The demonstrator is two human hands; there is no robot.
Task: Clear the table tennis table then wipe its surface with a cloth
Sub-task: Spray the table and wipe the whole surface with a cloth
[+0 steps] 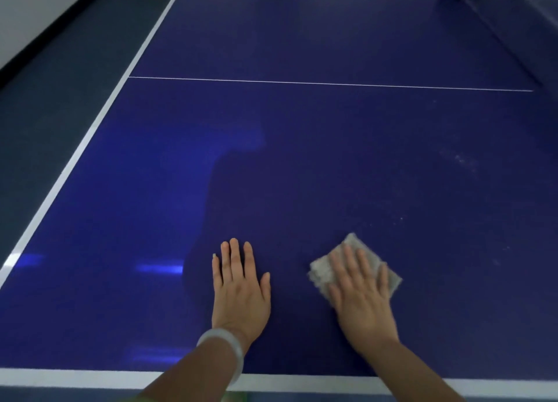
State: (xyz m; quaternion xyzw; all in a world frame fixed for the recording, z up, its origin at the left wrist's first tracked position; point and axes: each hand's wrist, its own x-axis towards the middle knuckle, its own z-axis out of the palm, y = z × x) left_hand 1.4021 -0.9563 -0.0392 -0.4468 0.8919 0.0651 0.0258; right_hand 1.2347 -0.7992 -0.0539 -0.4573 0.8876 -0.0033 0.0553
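Observation:
A blue table tennis table (302, 160) with white edge lines fills the view. My right hand (360, 293) lies flat, fingers spread, pressing a folded grey cloth (323, 273) onto the surface near the front edge. My left hand (241, 287) rests flat on the bare tabletop about a hand's width to the left of the cloth, with nothing in it; a pale bangle (225, 347) circles its wrist. Faint whitish dust specks (459, 160) show on the surface to the right.
A thin white centre line (332, 83) crosses the table farther back. The dark floor (54, 105) lies along the table's left edge, with a white wall (27, 12) beyond. The net area (510, 15) is at the far right.

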